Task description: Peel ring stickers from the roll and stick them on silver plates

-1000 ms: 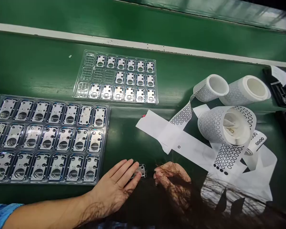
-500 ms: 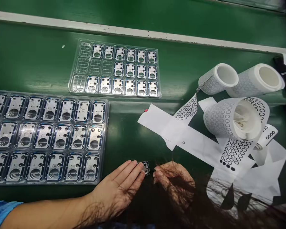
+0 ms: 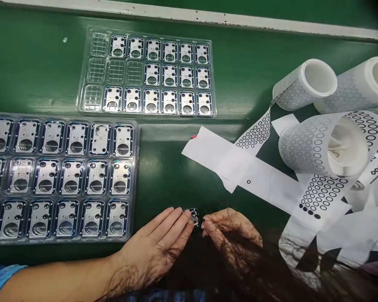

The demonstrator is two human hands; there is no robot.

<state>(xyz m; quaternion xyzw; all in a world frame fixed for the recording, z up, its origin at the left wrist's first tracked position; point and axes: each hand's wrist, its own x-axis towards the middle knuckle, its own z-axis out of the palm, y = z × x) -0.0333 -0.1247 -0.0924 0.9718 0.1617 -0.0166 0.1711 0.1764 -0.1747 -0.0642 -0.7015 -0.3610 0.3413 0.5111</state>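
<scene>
My left hand (image 3: 159, 247) lies flat on the green surface, and its fingertips hold a small metal plate (image 3: 193, 216) tilted up on edge. My right hand (image 3: 231, 235) is curled just right of the plate, fingertips almost touching it; strands of hair partly veil it. A large clear tray (image 3: 134, 138) full of the same metal plates lies to the left of my left hand. A smaller clear tray (image 3: 94, 75), partly filled, sits farther back.
Rolls of white sticker tape (image 3: 305, 84) printed with small rings lie at the right, with loose backing strips (image 3: 258, 184) spread toward my right hand. A white rail (image 3: 189, 16) runs along the far side of the green surface (image 3: 38, 71).
The metal plate has been lifted from flat to tilted between my two hands, and my right fingertips have come closer to it. The view has shifted downward.
</scene>
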